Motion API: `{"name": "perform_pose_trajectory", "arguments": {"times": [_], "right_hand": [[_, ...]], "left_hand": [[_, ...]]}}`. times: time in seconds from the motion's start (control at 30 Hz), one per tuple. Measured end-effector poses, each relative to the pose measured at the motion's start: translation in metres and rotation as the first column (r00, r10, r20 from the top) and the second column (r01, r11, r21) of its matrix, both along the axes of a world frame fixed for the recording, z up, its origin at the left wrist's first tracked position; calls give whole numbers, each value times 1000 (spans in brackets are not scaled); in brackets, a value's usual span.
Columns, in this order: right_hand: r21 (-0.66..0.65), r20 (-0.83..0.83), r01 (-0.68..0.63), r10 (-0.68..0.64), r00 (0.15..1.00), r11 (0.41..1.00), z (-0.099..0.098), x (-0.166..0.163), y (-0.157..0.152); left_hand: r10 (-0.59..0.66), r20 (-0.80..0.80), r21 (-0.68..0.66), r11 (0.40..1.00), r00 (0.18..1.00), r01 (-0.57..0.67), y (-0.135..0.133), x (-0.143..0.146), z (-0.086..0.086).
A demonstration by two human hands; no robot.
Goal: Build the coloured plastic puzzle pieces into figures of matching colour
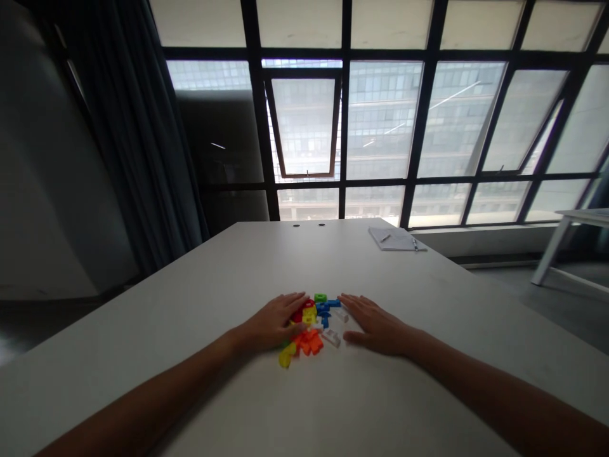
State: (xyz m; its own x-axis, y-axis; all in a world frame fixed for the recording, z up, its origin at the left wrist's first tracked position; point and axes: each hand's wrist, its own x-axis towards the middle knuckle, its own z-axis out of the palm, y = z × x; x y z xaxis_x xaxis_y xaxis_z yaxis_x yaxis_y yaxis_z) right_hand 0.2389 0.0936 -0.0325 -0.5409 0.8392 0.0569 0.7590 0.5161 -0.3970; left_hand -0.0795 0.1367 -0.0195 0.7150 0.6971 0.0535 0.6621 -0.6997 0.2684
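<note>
— Where's the left hand (271,324) from where you're standing?

— Palm down at the left edge of the pile (310,319) of small coloured plastic pieces. Its fingers are stretched out and the thumb is spread away from them, over the pile. It covers a few pieces, so I can't tell what it touches underneath.

— And the right hand (378,324)?

— Just right of the pile, fingers straight, thumb well apart. The fingertips are right by the blue pieces (324,308); touching or not, I can't tell.

— What else is in there?

— A green piece (320,298) on the pile's far side, orange pieces (311,343) on its near side, and a white piece (332,337) at its right. A yellow piece (285,358) lies at its near left corner.

— All on the white table (223,279)?

— Yes. Beyond the pile and to its right are some papers (402,240) with two pens on them. Farther beyond it rises the dark-framed window (309,127), one pane directly behind the pile tilted out. The dark curtain (128,139) hangs well to the pile's left, and another table (587,218) stands far to its right.
</note>
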Motion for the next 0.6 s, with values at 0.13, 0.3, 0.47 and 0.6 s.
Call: {"name": "perform_pose_trajectory", "arguments": {"times": [0.13, 0.3, 0.47, 0.6], "right_hand": [[40, 12, -19, 18, 1000, 999, 4, -1, -3], [52, -42, -74, 77, 996, 996, 7, 4, -7], [154, -190, -16, 46, 981, 988, 9, 6, 1], [150, -201, -86, 115, 973, 985, 14, 6, 16]], "left_hand": [[-42, 48, -14, 999, 998, 42, -8, 29, 1], [-15, 75, -87, 996, 997, 22, -21, 35, 6], [82, 141, -152, 987, 987, -60, -12, 28, 17], [69, 169, -59, 996, 983, -60, 13, 28, 21]]}}
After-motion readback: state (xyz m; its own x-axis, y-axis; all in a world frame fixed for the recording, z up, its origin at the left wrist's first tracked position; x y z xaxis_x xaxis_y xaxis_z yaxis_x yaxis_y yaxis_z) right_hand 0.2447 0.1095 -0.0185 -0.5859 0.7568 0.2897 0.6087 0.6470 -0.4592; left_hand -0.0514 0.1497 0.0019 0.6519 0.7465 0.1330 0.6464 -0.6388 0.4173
